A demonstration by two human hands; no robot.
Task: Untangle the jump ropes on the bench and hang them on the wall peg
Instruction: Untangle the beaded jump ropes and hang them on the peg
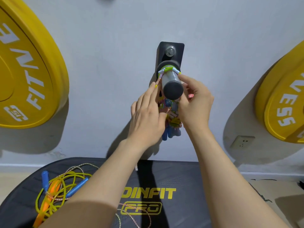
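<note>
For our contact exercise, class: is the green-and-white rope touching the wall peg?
Touching. The head view shows the green-and-white rope draped over the wall peg, against its top.

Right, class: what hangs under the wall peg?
A bundle of jump-rope handles, blue ones lowest. The left hand and right hand cover much of it, so their number cannot be told.

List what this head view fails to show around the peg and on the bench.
Head view: the hanging handles under the wall peg are mostly covered by the left hand and right hand; their number is unclear.
Head view: the tangled ropes on the bench are partly hidden by the left forearm and cut by the bottom edge.
Head view: whether the right hand pinches the looped rope is unclear behind the peg.
</note>
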